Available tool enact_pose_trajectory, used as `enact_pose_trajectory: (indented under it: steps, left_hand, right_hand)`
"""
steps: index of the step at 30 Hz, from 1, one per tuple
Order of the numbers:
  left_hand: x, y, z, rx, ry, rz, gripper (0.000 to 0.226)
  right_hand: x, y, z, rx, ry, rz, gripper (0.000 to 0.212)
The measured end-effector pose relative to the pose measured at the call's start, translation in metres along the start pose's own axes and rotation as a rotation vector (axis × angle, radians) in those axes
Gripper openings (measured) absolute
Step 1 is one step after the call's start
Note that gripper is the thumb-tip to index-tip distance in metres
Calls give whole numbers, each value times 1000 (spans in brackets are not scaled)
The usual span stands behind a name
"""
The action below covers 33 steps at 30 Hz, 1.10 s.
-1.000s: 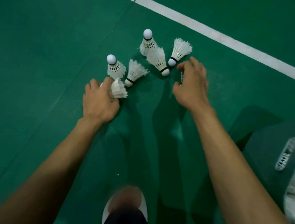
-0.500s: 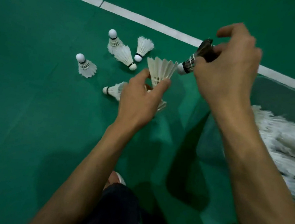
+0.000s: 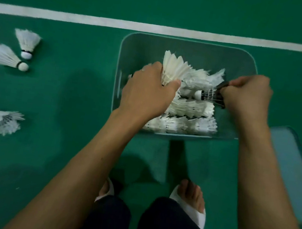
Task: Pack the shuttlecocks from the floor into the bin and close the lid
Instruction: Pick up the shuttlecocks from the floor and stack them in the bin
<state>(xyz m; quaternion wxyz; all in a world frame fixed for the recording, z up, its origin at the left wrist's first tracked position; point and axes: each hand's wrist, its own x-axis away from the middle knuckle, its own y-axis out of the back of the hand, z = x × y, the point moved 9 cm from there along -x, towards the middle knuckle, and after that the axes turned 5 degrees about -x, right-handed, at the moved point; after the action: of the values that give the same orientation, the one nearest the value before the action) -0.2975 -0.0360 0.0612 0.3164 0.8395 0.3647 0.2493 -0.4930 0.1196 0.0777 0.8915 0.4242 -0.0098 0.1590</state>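
A clear plastic bin [image 3: 190, 48] stands open on the green floor, holding several white shuttlecocks [image 3: 190, 118] lying in rows. Both hands are above its opening. My left hand [image 3: 147, 94] grips a white shuttlecock [image 3: 174, 67] with its feathers fanned upward. My right hand [image 3: 245, 96] grips a black shuttlecock [image 3: 208, 95], its white cork pointing left. Three white shuttlecocks lie on the floor to the left: one upright-tilted [image 3: 27, 42], one on its side [image 3: 3, 55] and one nearer me [image 3: 3, 120].
The bin's pale blue lid [image 3: 291, 173] lies on the floor right of the bin. A white court line [image 3: 63, 17] runs across behind the bin. My feet in white slippers [image 3: 189, 207] stand just in front of it.
Both hands have carried their shuttlecocks from the floor pile rightward over the bin. The view has swung right, so the bin now sits in the middle and the pile at the left edge.
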Motion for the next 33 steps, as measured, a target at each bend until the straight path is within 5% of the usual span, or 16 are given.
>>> enact_pose_trajectory:
  steps: [11,21,29,33]
  left_hand:
    - [-19,-18,24,-88,91,15,29]
    - [-16,-29,21,-127,50,66,33]
    - [-12,-16,10,-143,4,-29,33]
    - [-6,-17,-10,-177,-84,-16,29]
  right_hand:
    - [-19,-101,-13,-129,-169,367,8]
    - [-13,-106,-16,-167,-259,460,23]
    - [-19,-87,-4,-40,-91,384,30]
    - [-1,-43,21,-309,158,321,23]
